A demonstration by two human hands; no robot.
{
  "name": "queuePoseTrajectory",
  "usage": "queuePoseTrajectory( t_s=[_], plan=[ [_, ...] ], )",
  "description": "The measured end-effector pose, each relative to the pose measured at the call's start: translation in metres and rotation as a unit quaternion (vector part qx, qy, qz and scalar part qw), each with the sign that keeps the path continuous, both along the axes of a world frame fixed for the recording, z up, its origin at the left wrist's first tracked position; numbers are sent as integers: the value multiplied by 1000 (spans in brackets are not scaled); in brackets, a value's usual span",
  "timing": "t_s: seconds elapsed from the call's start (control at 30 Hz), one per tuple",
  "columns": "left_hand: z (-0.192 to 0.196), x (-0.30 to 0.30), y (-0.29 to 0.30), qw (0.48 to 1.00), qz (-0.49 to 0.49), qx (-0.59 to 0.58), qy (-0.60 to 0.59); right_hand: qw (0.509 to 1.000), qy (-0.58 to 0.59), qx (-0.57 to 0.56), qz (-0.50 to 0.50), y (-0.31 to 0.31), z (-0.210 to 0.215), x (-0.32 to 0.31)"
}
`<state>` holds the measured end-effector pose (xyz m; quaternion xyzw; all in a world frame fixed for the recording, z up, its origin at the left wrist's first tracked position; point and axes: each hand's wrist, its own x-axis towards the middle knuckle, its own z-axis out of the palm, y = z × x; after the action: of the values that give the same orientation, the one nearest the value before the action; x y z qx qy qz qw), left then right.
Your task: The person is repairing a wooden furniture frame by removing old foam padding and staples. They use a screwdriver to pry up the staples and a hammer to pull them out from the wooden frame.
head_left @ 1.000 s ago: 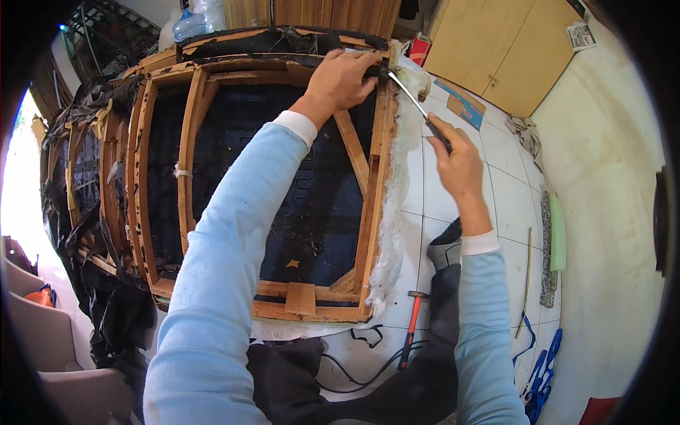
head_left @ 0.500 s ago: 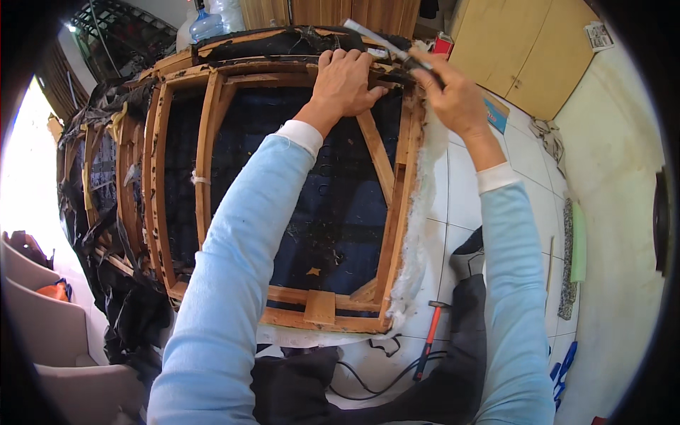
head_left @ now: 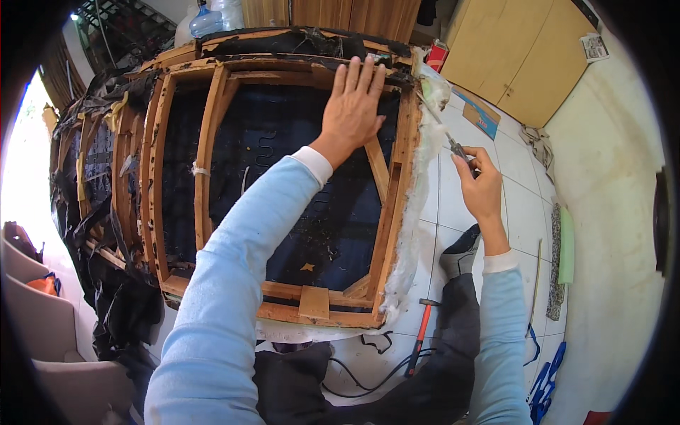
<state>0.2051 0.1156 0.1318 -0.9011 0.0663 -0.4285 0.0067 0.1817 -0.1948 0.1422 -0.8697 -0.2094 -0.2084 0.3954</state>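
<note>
A bare wooden sofa frame [head_left: 205, 152] lies on the tiled floor, with dark fabric and springs inside it and white padding [head_left: 418, 191] hanging along its right rail. My left hand [head_left: 352, 108] rests flat, fingers spread, on the frame's far crossbar near the right corner. My right hand [head_left: 480, 185] grips a slim metal hand tool [head_left: 440, 127] whose tip points at the top right corner of the frame, by the padding. Both sleeves are light blue.
A red-handled hammer [head_left: 419, 337] and a black cable [head_left: 354, 368] lie on the floor near my knees. Wooden cupboards [head_left: 524, 64] stand at the back right. A green foam strip [head_left: 566, 244] and blue straps [head_left: 545, 382] lie at the right. Grey chairs [head_left: 28, 283] are at the left.
My right hand has drawn back from the frame's top corner, down and to the right, still holding the tool. My left hand has flattened and spread on the crossbar. The view has tilted.
</note>
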Motion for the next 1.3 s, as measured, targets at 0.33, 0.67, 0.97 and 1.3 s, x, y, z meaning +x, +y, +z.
queuePoseTrajectory(
  t_s=[0.33, 0.67, 0.97, 1.3],
  plan=[
    [22, 27, -28, 990, -105, -72, -54, 997, 8, 64, -31, 16, -4, -26],
    [45, 52, -13, 980, -113, -160, 17, 997, 40, 38, -50, 14, -8, -22],
    [46, 56, -14, 976, -120, -178, 26, 998, 9, 41, -46, 28, -10, -35],
    [29, 57, -14, 975, -144, -144, -83, 997, 14, 48, -56, 35, -1, -34]
  ],
)
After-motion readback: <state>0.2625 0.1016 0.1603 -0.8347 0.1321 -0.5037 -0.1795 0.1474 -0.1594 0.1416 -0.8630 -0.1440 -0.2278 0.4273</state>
